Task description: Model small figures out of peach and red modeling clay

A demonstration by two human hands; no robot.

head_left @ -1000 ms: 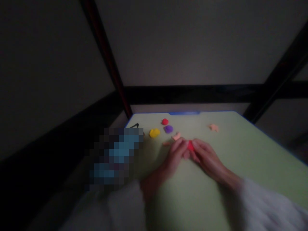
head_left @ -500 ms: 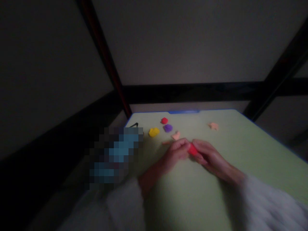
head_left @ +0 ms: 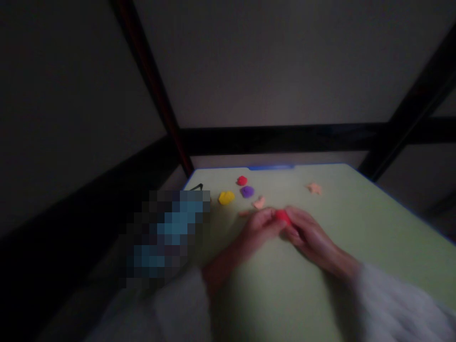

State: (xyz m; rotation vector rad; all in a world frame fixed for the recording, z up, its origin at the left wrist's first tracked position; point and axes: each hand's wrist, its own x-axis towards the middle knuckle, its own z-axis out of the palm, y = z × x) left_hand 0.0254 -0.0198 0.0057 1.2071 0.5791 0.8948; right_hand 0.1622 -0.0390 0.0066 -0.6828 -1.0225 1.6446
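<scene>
Between my two hands is a lump of red modelling clay (head_left: 283, 217), pinched over the table. My left hand (head_left: 261, 224) has its fingers closed on the lump's left side. From the other side my right hand (head_left: 306, 229) grips the same lump, thumb and fingers around it. Part of the clay is hidden by the fingers. Just beyond my left hand lie a curved peach clay piece (head_left: 259, 202) and a thin peach strip (head_left: 245, 213), partly behind the fingers.
Farther back sit a yellow lump (head_left: 226, 197), a purple lump (head_left: 247, 191) and a small red lump (head_left: 242, 180). A star-like peach piece (head_left: 314, 188) lies at the right. The pale green table (head_left: 370, 228) has a blue edge; a blurred-out patch covers its left side.
The red clay has turned between my fingers and shows a rounder side. My left thumb has shifted across its lower edge. The pieces on the table lie as before.
</scene>
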